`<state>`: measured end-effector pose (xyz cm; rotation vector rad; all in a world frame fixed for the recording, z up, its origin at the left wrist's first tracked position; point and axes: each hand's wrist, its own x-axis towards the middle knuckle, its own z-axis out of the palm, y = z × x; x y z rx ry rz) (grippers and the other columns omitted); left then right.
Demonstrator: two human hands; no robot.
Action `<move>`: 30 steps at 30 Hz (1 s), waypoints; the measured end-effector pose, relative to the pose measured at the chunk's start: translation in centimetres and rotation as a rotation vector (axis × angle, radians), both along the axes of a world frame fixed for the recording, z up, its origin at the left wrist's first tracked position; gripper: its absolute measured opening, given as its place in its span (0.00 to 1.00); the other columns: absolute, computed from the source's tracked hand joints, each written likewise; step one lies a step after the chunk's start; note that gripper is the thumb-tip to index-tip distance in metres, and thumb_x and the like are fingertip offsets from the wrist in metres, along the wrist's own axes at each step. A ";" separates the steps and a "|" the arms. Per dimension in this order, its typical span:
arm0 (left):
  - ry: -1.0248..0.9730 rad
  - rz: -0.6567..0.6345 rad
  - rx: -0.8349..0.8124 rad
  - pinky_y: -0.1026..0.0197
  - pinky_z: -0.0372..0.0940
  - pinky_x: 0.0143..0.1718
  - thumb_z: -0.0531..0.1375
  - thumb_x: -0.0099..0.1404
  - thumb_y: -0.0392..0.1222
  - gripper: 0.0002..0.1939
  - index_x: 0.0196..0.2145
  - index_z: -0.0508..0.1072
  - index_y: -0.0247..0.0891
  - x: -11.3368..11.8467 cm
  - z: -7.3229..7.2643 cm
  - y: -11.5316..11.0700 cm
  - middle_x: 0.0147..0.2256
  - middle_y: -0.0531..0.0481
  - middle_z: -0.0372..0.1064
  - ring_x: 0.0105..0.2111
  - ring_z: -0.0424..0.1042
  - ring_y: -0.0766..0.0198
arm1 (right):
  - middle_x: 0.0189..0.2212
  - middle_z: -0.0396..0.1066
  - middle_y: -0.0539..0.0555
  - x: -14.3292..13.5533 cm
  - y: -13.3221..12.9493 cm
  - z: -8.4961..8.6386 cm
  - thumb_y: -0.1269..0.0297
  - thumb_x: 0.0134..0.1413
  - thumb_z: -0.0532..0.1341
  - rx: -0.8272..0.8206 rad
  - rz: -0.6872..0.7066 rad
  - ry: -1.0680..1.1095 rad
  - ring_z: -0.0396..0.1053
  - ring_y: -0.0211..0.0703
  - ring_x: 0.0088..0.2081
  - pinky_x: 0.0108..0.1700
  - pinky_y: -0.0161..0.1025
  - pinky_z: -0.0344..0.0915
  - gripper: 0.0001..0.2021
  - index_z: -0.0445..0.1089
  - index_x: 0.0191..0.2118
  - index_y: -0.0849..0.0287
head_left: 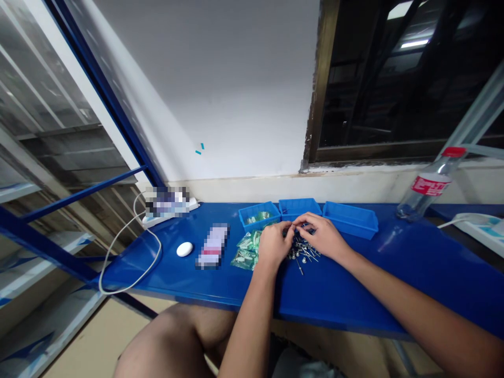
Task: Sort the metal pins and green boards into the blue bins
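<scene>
My left hand (274,242) and my right hand (321,234) meet over the blue table, their fingertips pinched close together. Whatever lies between the fingers is too small or hidden to make out. Under and beside my right hand spreads a pile of metal pop rivets (305,251) with thin pins, partly covered by the hands. Left of my left hand lie small clear-green plastic packets (246,251) with pale contents. Just behind the hands stand three blue trays: a left tray (248,227) with some packets in it, a middle tray (300,201) and a right tray (350,227).
On the blue table (173,278), a white oval object (184,249) and a pixelated flat item (213,247) lie to the left. A white power strip (173,212) trails a cable (132,286). At right stands a red-capped plastic bottle (429,186); a wall is behind.
</scene>
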<state>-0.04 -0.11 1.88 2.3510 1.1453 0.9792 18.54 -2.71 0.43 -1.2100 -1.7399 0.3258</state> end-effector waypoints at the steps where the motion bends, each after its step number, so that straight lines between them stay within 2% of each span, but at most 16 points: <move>1: 0.000 0.006 -0.008 0.60 0.72 0.53 0.59 0.75 0.43 0.13 0.51 0.82 0.46 0.0 -0.1 0.1 0.48 0.49 0.83 0.48 0.81 0.56 | 0.42 0.80 0.54 -0.1 0.0 0.0 0.64 0.63 0.61 -0.011 -0.008 0.014 0.79 0.47 0.40 0.44 0.44 0.77 0.07 0.77 0.43 0.53; 5: -0.023 0.004 -0.028 0.60 0.73 0.51 0.62 0.71 0.38 0.12 0.49 0.82 0.44 0.0 -0.3 0.4 0.46 0.49 0.83 0.46 0.82 0.57 | 0.39 0.81 0.54 -0.1 0.1 -0.3 0.60 0.63 0.63 -0.065 -0.057 0.061 0.80 0.48 0.38 0.43 0.44 0.78 0.06 0.76 0.42 0.54; 11: -0.055 -0.009 -0.020 0.61 0.72 0.51 0.63 0.68 0.33 0.13 0.47 0.82 0.43 0.1 -0.5 0.5 0.46 0.50 0.83 0.46 0.82 0.59 | 0.38 0.79 0.54 -0.2 0.4 -0.8 0.65 0.59 0.65 -0.103 -0.027 0.086 0.78 0.45 0.38 0.40 0.41 0.77 0.08 0.75 0.44 0.56; 15: -0.054 0.010 0.008 0.61 0.71 0.50 0.60 0.72 0.39 0.11 0.48 0.82 0.44 0.1 -0.3 0.2 0.45 0.50 0.83 0.45 0.81 0.58 | 0.37 0.77 0.54 -0.2 0.3 -0.6 0.68 0.59 0.62 -0.071 -0.030 0.043 0.75 0.44 0.36 0.37 0.39 0.75 0.10 0.76 0.46 0.56; 22: 0.024 0.005 0.002 0.61 0.70 0.46 0.55 0.78 0.50 0.17 0.48 0.84 0.46 0.0 -0.1 -0.1 0.44 0.48 0.84 0.44 0.82 0.56 | 0.40 0.76 0.55 0.0 0.0 -0.2 0.69 0.60 0.60 0.010 0.012 -0.046 0.74 0.43 0.35 0.36 0.40 0.74 0.09 0.78 0.42 0.55; 30: -0.070 -0.058 -0.006 0.60 0.72 0.49 0.60 0.75 0.46 0.13 0.49 0.83 0.44 0.1 -0.6 0.6 0.47 0.49 0.83 0.47 0.82 0.55 | 0.43 0.77 0.55 0.2 0.3 -0.7 0.68 0.61 0.62 -0.002 0.005 -0.032 0.76 0.45 0.40 0.42 0.42 0.77 0.09 0.77 0.44 0.55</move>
